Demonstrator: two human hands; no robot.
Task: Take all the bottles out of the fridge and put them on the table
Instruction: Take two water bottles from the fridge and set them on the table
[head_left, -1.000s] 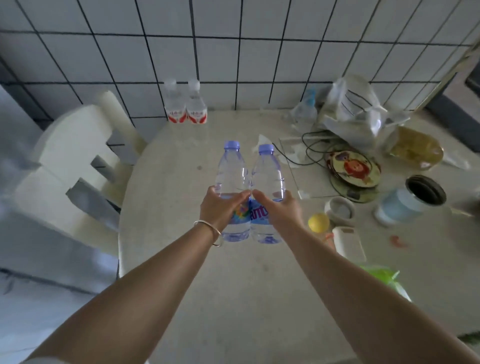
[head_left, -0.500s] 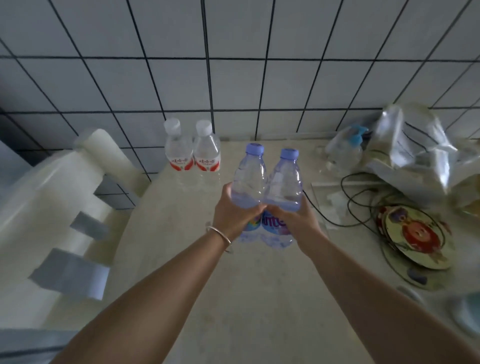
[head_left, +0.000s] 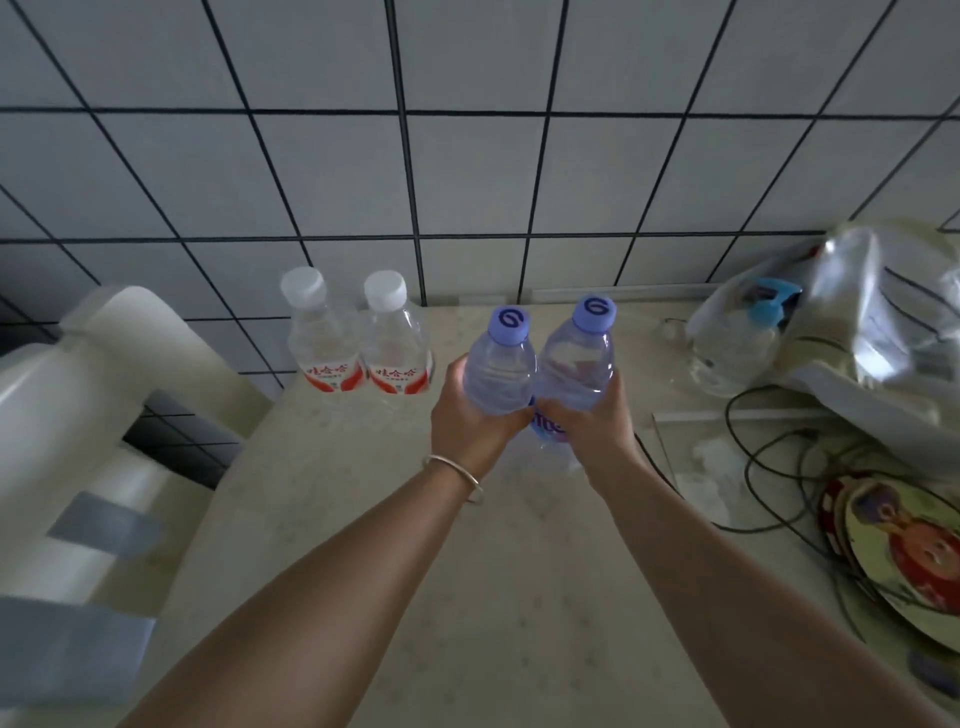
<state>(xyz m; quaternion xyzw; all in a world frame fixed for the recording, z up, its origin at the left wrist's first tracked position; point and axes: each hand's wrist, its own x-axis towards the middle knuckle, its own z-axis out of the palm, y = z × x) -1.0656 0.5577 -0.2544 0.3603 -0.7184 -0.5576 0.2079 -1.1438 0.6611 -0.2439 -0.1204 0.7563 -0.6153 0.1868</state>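
Two clear water bottles with purple caps are held side by side over the beige table (head_left: 363, 571). My left hand (head_left: 470, 415) grips the left purple-capped bottle (head_left: 501, 366). My right hand (head_left: 592, 423) grips the right purple-capped bottle (head_left: 579, 364). Whether their bases touch the table is hidden by my hands. Just to their left, against the tiled wall, stand two clear bottles with white caps and red labels, the left one (head_left: 322, 343) and the right one (head_left: 397, 343), touching each other.
A white chair back (head_left: 88, 415) stands at the table's left edge. At the right lie a crumpled plastic bag (head_left: 852, 317) holding a blue-capped bottle, black cables (head_left: 758, 467) and round printed tins (head_left: 914, 556). The tiled wall (head_left: 467, 156) closes the far side.
Both hands have carried the two purple-capped bottles forward toward the wall, closer to the red-labelled pair. My head has moved in, so the view is tighter.
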